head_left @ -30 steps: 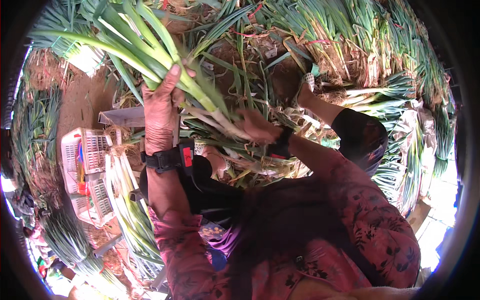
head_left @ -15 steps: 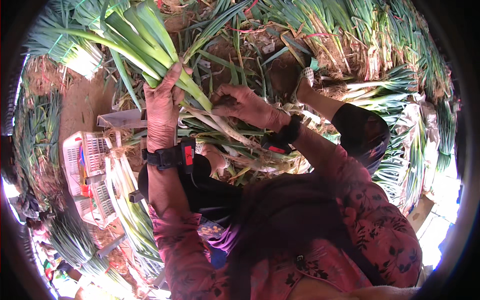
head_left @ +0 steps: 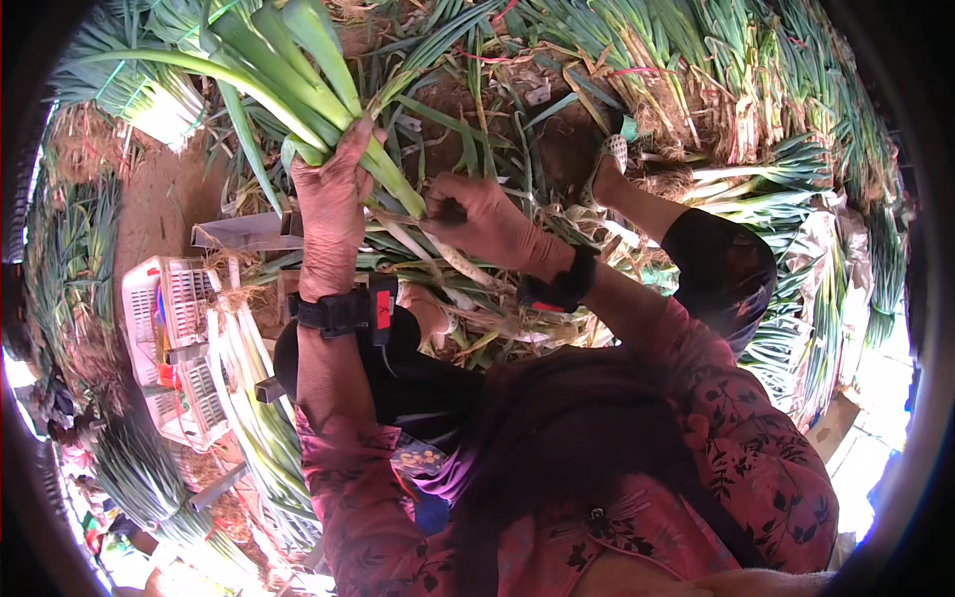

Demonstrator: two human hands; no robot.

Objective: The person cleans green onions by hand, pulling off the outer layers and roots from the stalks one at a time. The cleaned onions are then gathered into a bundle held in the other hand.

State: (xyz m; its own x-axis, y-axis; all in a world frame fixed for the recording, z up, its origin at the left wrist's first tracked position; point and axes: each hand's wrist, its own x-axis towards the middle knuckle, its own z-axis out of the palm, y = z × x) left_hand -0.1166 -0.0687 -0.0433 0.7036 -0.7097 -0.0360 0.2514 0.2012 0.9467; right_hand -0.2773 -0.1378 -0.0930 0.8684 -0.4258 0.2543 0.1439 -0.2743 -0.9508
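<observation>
My left hand is wrapped around a leek, its broad green leaves fanning up to the upper left. The leek's paler stem slants down right from my fist toward my right hand. That hand is closed, thumb and fingers curled together beside the stem's lower end. Whether its fingertips hold anything cannot be made out. Below and between the hands, pale leek stalks lie in a heap with peelings and loose leaves.
Bundled leeks lie at the far left, more stand along the far right. A white plastic crate is to my left, next to a row of trimmed leeks. My shod foot rests among leaves at right.
My left hand and the leek have shifted slightly to the right. My right hand's fingers have curled in tighter, near the stem's lower end.
</observation>
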